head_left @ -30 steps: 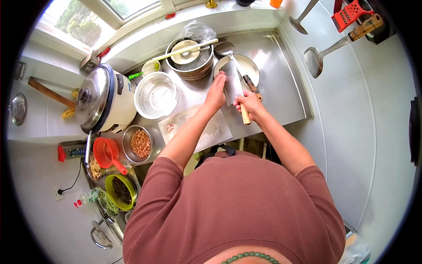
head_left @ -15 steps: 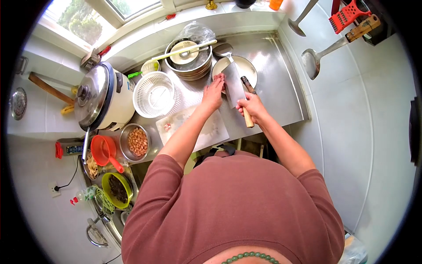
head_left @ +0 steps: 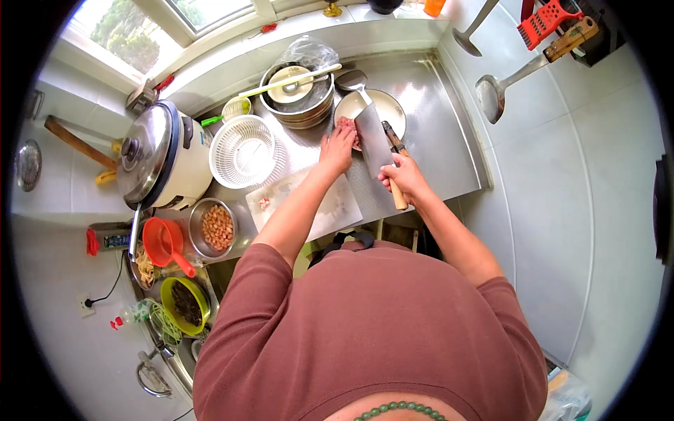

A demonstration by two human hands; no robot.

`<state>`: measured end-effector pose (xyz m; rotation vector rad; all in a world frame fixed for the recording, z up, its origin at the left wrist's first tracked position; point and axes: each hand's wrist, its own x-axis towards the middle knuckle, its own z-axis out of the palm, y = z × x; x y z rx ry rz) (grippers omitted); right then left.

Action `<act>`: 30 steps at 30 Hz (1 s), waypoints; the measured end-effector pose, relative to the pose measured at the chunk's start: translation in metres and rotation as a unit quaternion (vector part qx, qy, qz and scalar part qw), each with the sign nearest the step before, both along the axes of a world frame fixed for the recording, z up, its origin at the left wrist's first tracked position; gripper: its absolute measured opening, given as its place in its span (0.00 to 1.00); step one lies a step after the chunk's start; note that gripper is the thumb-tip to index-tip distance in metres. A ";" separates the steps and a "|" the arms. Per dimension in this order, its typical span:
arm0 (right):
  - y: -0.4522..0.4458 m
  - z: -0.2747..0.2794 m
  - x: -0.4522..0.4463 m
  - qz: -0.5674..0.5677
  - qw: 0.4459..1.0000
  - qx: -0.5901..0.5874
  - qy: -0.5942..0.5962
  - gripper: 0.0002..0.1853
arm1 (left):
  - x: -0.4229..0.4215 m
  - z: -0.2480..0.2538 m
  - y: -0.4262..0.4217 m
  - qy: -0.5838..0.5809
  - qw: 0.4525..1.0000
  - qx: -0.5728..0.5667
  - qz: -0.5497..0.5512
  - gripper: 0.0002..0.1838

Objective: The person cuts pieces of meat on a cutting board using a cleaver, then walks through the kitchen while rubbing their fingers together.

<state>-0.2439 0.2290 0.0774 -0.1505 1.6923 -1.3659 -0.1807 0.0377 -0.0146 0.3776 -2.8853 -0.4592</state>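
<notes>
My right hand [head_left: 405, 175] is closed around the wooden handle of a cleaver [head_left: 373, 140], its broad blade slanting up and left over the near side of a white plate [head_left: 394, 112]. Stretched toward the plate's left rim, my left hand [head_left: 338, 150] has its fingers slightly apart against raw meat [head_left: 345, 125], left of the blade. A metal spatula [head_left: 352, 79] lies across the plate. The blade hides part of it, and a dark handle shows on the blade's right. Beneath my left forearm is a pale cutting board [head_left: 340, 203] with a small meat scrap [head_left: 264, 202].
Left of the board stand a white basket [head_left: 243, 151], a metal bowl of peanut-like pieces [head_left: 215, 228], a red strainer [head_left: 163, 241] and a lidded cooker [head_left: 147, 154]. Stacked bowls [head_left: 302, 116] sit behind. A ladle [head_left: 491, 97] hangs on the right wall.
The whole view has shifted slightly. My left fingers have drawn back a little, and more meat shows at the plate's rim. The cleaver stays in my right hand.
</notes>
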 end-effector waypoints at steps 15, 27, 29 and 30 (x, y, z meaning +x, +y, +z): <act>0.025 0.006 0.015 -0.056 0.998 -0.024 0.007 0.05 | 0.014 0.000 0.008 -0.115 0.990 -0.062 0.054 0.38; 0.029 0.002 0.025 -0.066 0.997 -0.035 0.012 0.08 | 0.021 0.012 0.020 -0.118 0.991 -0.047 0.027 0.36; 0.029 -0.003 0.025 -0.056 0.998 -0.034 0.013 0.09 | 0.020 0.016 0.021 -0.149 0.987 -0.052 0.021 0.33; 0.029 -0.004 0.025 -0.051 0.998 -0.033 0.013 0.09 | 0.019 0.015 0.021 -0.155 0.986 -0.052 0.020 0.33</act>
